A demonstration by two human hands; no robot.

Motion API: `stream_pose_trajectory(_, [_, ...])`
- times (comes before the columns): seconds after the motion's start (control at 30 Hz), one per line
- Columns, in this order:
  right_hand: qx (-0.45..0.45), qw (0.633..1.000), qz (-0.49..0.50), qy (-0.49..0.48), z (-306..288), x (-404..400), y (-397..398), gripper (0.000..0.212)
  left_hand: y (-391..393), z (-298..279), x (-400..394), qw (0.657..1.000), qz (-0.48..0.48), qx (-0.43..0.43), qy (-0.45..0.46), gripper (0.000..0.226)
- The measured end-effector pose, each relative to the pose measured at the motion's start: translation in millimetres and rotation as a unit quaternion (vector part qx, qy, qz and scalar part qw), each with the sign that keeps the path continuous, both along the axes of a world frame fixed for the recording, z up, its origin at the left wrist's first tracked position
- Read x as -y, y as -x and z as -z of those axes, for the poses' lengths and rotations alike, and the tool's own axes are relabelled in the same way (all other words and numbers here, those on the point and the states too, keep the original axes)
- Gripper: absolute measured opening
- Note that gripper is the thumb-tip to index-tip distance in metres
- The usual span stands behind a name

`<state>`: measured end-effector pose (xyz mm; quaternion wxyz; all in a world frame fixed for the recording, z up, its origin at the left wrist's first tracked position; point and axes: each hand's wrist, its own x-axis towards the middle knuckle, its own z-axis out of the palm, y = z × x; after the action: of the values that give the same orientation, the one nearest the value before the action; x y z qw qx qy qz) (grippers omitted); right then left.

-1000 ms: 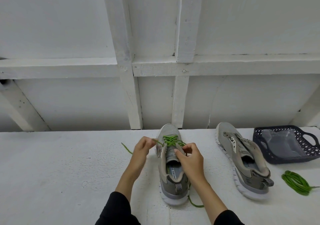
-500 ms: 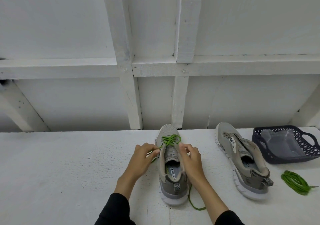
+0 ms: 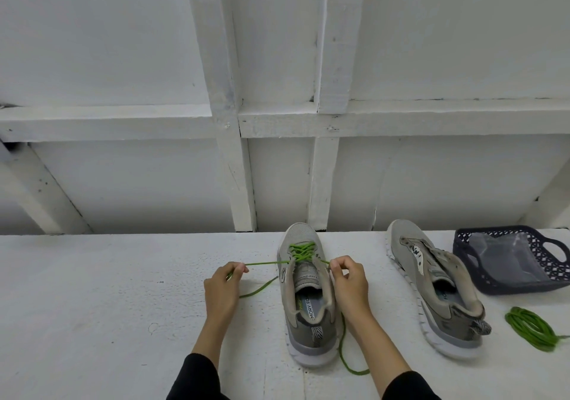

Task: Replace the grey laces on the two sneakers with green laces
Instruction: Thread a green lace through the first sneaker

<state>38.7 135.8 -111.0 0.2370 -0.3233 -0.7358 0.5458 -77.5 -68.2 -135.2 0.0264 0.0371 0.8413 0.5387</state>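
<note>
White bench (image 3: 92, 307): left hand (image 3: 222, 287) and right hand (image 3: 348, 279) each pinch the green lace (image 3: 300, 251) beside the sneaker (image 3: 307, 301); basket (image 3: 462, 239) holds a clear bag (image 3: 505, 254).

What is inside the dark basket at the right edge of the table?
The dark basket holds a clear plastic bag, crumpled against its perforated wall. Through the plastic no grey laces are recognisable; whatever lies under or inside the bag cannot be made out.

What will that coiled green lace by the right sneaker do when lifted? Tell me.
The coiled green lace will probably go floppy: it is thin cord in loose loops. It looks light, and nothing visibly ties it, so the coil may unravel if lifted by one strand. It lies flat on the table, so rolling seems unlikely.
</note>
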Motion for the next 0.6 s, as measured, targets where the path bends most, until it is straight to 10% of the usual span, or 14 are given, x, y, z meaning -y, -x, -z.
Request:
stream_pose_trajectory(0.17, [0.0,1.0,0.013,-0.006,-1.4,5.2,-0.9,0.017,-8.2,-1.6,-6.8,0.991,-0.012,-0.096,0.094,0.006])
stream_pose_trajectory(0.37, [-0.05,0.997,-0.011,-0.061,-22.5,14.3,-6.6,0.01,-31.1,6.0,-13.2,0.889,0.065,-0.353,0.286,0.012])
stream_pose_trajectory(0.6, [-0.01,0.991,-0.073,-0.113,-26.8,15.9,-9.9,0.011,-26.5,17.0,-33.3,0.927,0.135,-0.207,0.282,0.019])
